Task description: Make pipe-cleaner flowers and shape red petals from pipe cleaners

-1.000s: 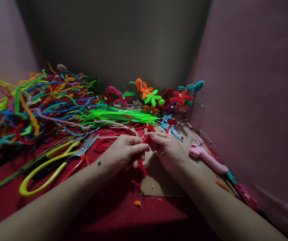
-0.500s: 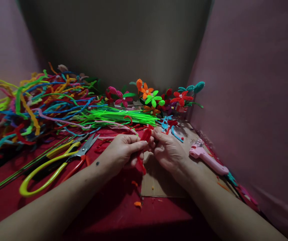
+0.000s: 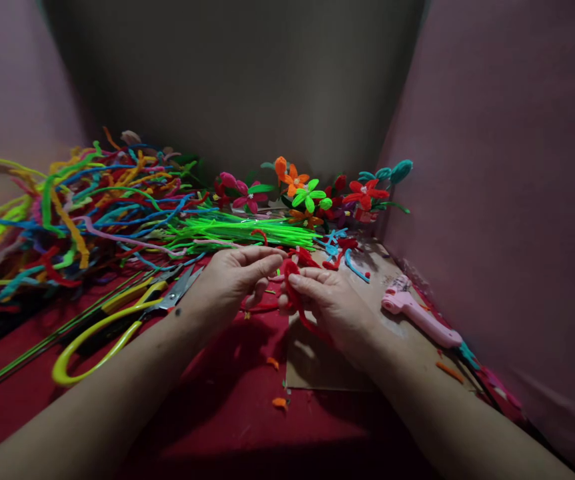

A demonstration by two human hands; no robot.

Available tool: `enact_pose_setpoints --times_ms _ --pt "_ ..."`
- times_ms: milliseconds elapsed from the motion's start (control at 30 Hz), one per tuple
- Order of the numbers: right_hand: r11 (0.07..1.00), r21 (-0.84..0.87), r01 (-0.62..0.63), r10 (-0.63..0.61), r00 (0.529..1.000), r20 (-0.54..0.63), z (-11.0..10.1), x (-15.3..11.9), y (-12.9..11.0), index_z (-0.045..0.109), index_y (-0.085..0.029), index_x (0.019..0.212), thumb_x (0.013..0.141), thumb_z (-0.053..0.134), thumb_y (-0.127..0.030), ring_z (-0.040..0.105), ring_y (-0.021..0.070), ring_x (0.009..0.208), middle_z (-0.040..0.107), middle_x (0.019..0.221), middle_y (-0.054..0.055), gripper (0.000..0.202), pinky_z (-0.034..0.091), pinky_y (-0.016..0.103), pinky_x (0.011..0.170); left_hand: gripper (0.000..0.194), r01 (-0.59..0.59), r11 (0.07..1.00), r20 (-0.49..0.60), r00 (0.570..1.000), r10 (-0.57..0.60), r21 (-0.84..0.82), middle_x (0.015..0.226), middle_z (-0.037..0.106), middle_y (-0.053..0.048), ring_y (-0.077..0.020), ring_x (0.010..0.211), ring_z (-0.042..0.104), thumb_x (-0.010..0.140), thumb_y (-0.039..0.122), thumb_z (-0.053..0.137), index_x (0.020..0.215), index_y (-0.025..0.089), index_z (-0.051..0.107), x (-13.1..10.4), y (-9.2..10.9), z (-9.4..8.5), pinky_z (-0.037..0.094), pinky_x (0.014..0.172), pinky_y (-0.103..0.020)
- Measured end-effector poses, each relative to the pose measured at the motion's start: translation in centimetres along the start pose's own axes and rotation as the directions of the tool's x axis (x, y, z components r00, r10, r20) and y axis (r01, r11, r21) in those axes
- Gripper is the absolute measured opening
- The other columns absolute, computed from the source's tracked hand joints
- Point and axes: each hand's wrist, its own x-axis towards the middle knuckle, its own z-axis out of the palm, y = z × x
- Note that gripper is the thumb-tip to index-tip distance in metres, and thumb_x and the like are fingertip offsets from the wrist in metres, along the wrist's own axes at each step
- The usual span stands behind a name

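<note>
A red pipe cleaner is bent into a narrow loop, its tail curving down in front of my palm. My right hand pinches it between thumb and fingers, just above a piece of cardboard. Close beside the loop's top, my left hand has thumb and forefinger pressed together; whether anything is between those fingertips is hidden. More red pieces lie just behind the hands. Left of my left wrist are scissors with yellow handles, partly covered by my forearm.
A tangled heap of coloured pipe cleaners fills the left, beside a bright green bundle. Pipe-cleaner flowers stand at the back. A pink glue gun lies at right. Orange scraps dot the red cloth.
The red pipe cleaner has passed from my left fingers to my right hand, its loop now hanging by the right thumb. My left hand has shifted slightly left and up.
</note>
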Motion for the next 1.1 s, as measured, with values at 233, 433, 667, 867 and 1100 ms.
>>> enact_pose_setpoints --times_ms 233,433,667,867,1100 --pt "0.999 -0.007 -0.039 0.039 0.990 0.138 -0.4 0.0 1.0 0.060 -0.015 0.065 0.073 0.062 -0.035 0.046 0.0083 0.054 0.057 0.061 -0.001 0.022 0.032 0.023 0.056 0.024 0.110 0.987 0.076 0.992 -0.101 -0.115 0.052 0.052 0.004 -0.0032 0.040 0.039 0.063 0.030 0.072 0.076 0.012 0.064 0.2 -0.9 0.1 0.031 0.040 -0.016" --pt "0.998 -0.050 -0.044 0.051 0.987 0.152 -0.7 0.0 1.1 0.058 -0.015 0.062 0.074 0.061 -0.036 0.040 0.0071 0.051 0.052 0.058 -0.002 0.024 0.028 0.022 0.052 0.019 0.025 0.997 0.110 0.993 -0.034 0.078 0.048 0.051 0.003 -0.0046 0.039 0.040 0.070 0.031 0.065 0.069 0.012 0.061 0.0 -0.3 0.1 0.030 0.037 -0.016" --pt "0.991 -0.088 -0.106 0.116 0.985 0.130 0.2 -0.3 0.0 0.063 -0.013 0.062 0.068 0.065 -0.031 0.040 0.0062 0.048 0.054 0.056 -0.001 0.019 0.028 0.021 0.048 0.018 0.048 0.980 -0.028 0.999 -0.043 0.196 0.041 0.049 0.004 -0.0059 0.034 0.039 0.070 0.030 0.062 0.063 0.014 0.058 -0.4 0.2 0.5 0.029 0.034 -0.017" --pt "0.973 -0.194 -0.127 0.140 0.989 0.057 0.4 -0.2 0.1 0.063 -0.013 0.059 0.069 0.061 -0.027 0.041 0.0066 0.040 0.053 0.047 -0.002 0.017 0.027 0.021 0.043 0.016 0.016 0.959 -0.107 0.994 0.015 0.283 0.038 0.049 0.005 -0.0054 0.031 0.037 0.071 0.025 0.060 0.059 0.015 0.057 -0.6 0.7 1.0 0.026 0.034 -0.018" --pt "0.912 -0.405 -0.063 0.043 0.997 -0.059 0.6 -0.4 0.4 0.057 -0.014 0.047 0.072 0.058 -0.021 0.034 0.0053 0.039 0.046 0.041 -0.003 0.026 0.022 0.023 0.042 0.015 -0.195 0.763 -0.112 0.937 0.330 0.617 0.053 0.057 0.002 -0.0097 0.051 0.047 0.071 0.021 0.057 0.057 0.017 0.059 -0.5 -0.1 1.1 0.034 0.051 -0.020"
